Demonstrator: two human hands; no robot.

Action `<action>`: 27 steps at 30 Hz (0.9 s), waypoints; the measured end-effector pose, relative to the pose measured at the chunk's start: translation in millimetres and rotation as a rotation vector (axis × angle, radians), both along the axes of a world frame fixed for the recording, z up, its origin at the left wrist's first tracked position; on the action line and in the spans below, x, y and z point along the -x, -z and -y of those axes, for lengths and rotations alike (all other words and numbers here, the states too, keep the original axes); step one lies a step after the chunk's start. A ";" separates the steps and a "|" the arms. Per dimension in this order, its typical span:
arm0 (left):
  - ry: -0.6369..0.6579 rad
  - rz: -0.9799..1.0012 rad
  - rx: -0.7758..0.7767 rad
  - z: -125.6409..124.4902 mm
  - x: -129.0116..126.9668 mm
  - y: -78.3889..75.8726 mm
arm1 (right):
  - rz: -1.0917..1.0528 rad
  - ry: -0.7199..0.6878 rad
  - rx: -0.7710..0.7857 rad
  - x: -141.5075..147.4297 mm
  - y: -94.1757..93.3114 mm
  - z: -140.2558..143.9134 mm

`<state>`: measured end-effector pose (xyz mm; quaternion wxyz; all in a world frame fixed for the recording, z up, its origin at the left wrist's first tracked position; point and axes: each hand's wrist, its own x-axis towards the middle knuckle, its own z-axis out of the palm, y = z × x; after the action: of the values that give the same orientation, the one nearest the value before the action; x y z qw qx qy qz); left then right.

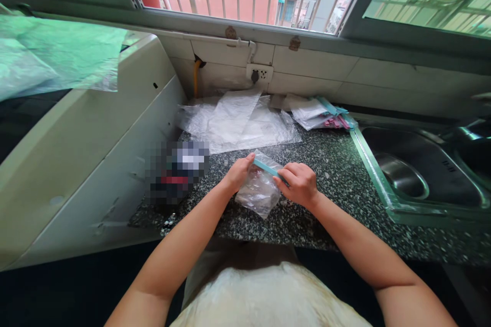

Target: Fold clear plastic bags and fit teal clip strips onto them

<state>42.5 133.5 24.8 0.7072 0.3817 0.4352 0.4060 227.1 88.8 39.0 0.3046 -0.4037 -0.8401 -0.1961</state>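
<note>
Both hands hold a small clear plastic bag [258,195] above the speckled dark countertop [330,184]. Across the bag's upper part runs a light-blue strip [265,165], which looks like a bag sealing clip. My left hand [240,172] pinches the strip's left end. At the other end, the fingers of my right hand [298,184] are closed round the strip. The bag hangs below the strip with its lower corner toward me. Whether the strip is fully fastened I cannot tell.
Clear plastic bags [238,120] lie spread by the wall. Right of them is a stack of bags with blue and pink strips [324,112]. A steel sink [429,163] is at right, a pale appliance [115,127] at left, a blurred-out object [178,171] beside it.
</note>
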 end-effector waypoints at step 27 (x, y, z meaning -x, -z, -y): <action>-0.104 -0.013 0.090 2.4 -0.6 -10.2 | -0.102 -0.051 -0.090 0.0 -9.4 2.3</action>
<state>43.1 131.1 35.0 0.6989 0.3290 0.4769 0.4195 227.1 86.5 48.4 0.3699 -0.3776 -0.8238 -0.2050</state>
